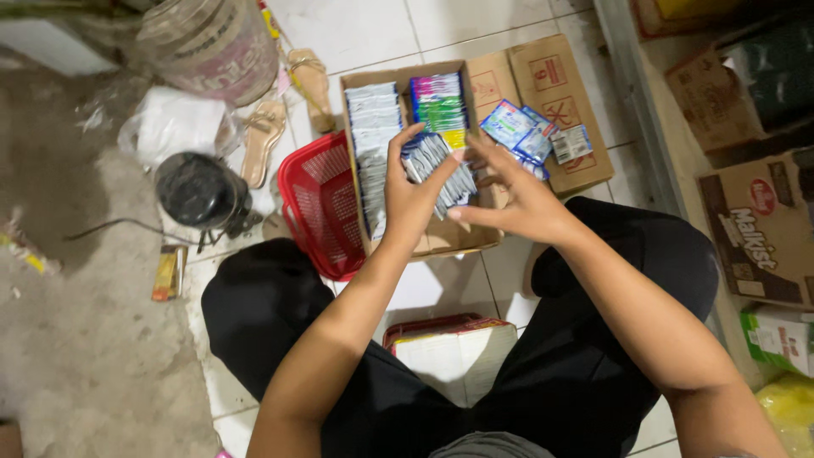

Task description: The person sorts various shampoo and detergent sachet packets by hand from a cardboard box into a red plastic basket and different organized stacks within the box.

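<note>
Underfoot, the white tiled floor (475,25) gives way on the left to a patch of rough grey concrete (85,339). On the tiles stands an open brown cardboard box (462,237) holding upright rows of small flat sachets, pale grey ones (370,114) along its left side and purple and green ones (438,100) at the far end. Just beside the box on its left lies a red plastic basket (318,199), and past that a round black pot-like thing (197,188), a pair of tan sandals (264,140) and a large pale bucket (212,42). A flattened brown carton flap (551,80) on the right carries a few loose blue and white sachets (517,127). More cardboard cartons (755,229) are stacked along the right edge.

The person sits with knees apart in black trousers (593,356), a white-paged book with a red cover (454,352) lying between the legs. Both forearms reach forward over the box. The left hand (407,195) is raised upright, its fingers and thumb closed around a fanned stack of grey-blue sachets (441,165) held just above the box. The right hand (521,199) meets the stack from the right, fingers spread and slightly curled, their tips touching the edges of the sachets.
</note>
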